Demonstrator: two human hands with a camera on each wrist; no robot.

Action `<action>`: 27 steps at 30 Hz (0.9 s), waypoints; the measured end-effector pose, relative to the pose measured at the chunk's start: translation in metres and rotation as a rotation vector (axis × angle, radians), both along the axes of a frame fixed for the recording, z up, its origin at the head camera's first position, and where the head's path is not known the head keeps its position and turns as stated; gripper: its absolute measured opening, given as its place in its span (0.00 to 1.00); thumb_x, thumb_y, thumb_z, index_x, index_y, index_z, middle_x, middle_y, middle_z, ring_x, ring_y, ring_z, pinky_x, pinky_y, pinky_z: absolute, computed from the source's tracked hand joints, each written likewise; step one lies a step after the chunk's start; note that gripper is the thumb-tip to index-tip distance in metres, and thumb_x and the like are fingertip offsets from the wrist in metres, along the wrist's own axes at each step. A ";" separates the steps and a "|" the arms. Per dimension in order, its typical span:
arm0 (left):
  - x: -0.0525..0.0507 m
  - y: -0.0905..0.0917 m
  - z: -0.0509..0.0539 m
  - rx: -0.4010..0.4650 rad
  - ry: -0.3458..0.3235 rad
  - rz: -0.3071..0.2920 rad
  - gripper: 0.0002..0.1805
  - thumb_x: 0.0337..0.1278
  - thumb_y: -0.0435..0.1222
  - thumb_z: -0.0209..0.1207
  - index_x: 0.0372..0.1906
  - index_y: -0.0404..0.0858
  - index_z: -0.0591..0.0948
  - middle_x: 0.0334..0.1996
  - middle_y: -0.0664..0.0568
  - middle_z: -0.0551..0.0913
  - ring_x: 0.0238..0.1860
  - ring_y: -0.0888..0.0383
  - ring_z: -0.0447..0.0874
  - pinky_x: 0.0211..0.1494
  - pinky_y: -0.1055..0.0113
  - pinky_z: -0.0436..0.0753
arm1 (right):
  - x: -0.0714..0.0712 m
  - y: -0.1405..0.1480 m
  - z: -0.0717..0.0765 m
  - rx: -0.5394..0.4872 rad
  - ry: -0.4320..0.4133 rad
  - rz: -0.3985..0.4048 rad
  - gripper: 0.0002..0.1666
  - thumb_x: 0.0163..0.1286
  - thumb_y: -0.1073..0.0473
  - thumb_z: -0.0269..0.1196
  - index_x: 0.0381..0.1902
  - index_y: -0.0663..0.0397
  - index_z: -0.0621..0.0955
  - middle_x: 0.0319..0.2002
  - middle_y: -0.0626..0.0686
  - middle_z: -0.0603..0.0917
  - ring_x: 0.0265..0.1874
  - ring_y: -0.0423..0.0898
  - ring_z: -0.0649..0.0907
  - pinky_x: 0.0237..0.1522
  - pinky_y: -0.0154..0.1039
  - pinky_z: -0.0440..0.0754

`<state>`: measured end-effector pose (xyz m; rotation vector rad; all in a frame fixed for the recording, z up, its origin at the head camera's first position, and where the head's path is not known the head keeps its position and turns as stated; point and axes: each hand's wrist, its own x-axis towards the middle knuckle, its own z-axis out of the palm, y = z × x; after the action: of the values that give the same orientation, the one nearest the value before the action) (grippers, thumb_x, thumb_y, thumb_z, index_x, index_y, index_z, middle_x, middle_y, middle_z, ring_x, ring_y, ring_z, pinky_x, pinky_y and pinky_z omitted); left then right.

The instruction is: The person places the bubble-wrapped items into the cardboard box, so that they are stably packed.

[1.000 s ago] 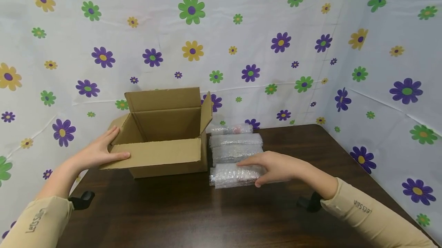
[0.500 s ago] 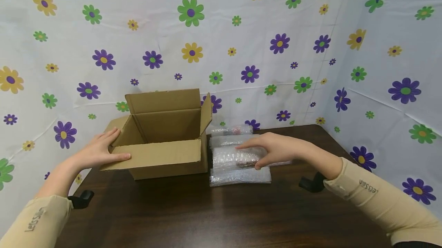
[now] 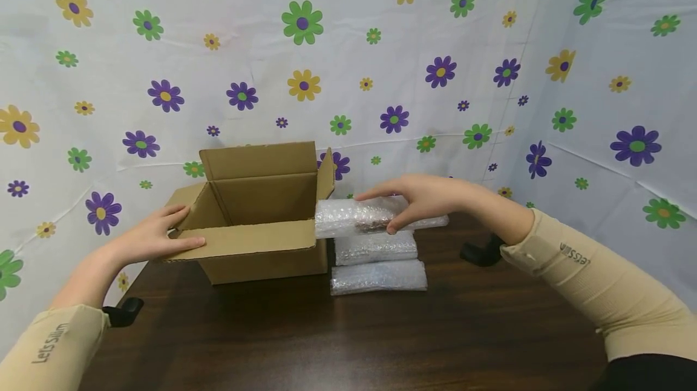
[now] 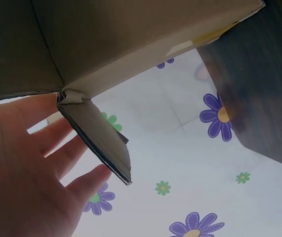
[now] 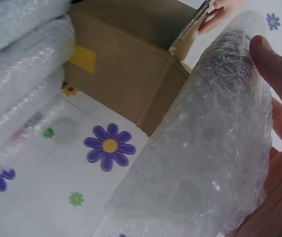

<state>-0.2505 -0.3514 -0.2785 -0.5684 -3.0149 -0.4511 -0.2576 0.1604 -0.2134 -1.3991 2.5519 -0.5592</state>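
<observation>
An open cardboard box (image 3: 263,270) stands on the left part of the table. My left hand (image 3: 155,236) rests at its near left corner, thumb on the front flap (image 3: 256,238) and fingers over the left side flap. In the left wrist view, the fingers reach fairly straight behind that flap (image 4: 103,131). My right hand (image 3: 432,200) holds a bubble-wrapped bundle (image 3: 340,218) up beside the box's right flap, pinching it between thumb and fingers. Something reddish-brown shows through the wrap; its kind cannot be told. The bundle covers the box's near right corner.
Two bubble-wrapped bundles, a middle one (image 3: 376,249) and a nearer one (image 3: 378,277), lie on the dark wooden table (image 3: 348,342) right of the box. In the right wrist view, several stacked bundles (image 5: 22,69) appear. Flower-patterned cloth (image 3: 370,52) hangs behind.
My right hand has lifted the bubble-wrapped bundle off the near row and carried it up and slightly left to the box's right edge. The left hand has stayed at the box corner.
</observation>
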 end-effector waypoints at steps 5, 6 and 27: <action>0.001 -0.002 0.003 -0.010 -0.021 0.009 0.50 0.58 0.54 0.60 0.71 0.21 0.56 0.68 0.22 0.54 0.64 0.21 0.53 0.57 0.26 0.60 | -0.007 -0.010 0.017 0.005 0.010 0.014 0.42 0.61 0.55 0.70 0.72 0.39 0.68 0.69 0.45 0.69 0.69 0.48 0.66 0.65 0.53 0.67; 0.001 -0.002 0.003 -0.012 -0.020 0.011 0.50 0.58 0.54 0.60 0.71 0.22 0.56 0.68 0.22 0.55 0.64 0.21 0.53 0.57 0.26 0.60 | -0.008 -0.012 0.020 0.006 0.018 0.016 0.41 0.61 0.55 0.70 0.72 0.39 0.68 0.69 0.45 0.69 0.69 0.48 0.66 0.65 0.53 0.67; 0.002 0.000 0.008 -0.038 -0.027 0.005 0.50 0.58 0.54 0.61 0.70 0.21 0.57 0.68 0.21 0.54 0.64 0.22 0.53 0.57 0.27 0.60 | -0.031 -0.057 0.050 0.027 0.060 0.027 0.42 0.61 0.53 0.71 0.72 0.36 0.68 0.69 0.46 0.69 0.64 0.51 0.72 0.63 0.53 0.69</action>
<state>-0.2482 -0.3517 -0.2702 -0.5620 -3.0562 -0.4059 -0.2885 0.1036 -0.1630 -1.4608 2.5728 -0.4841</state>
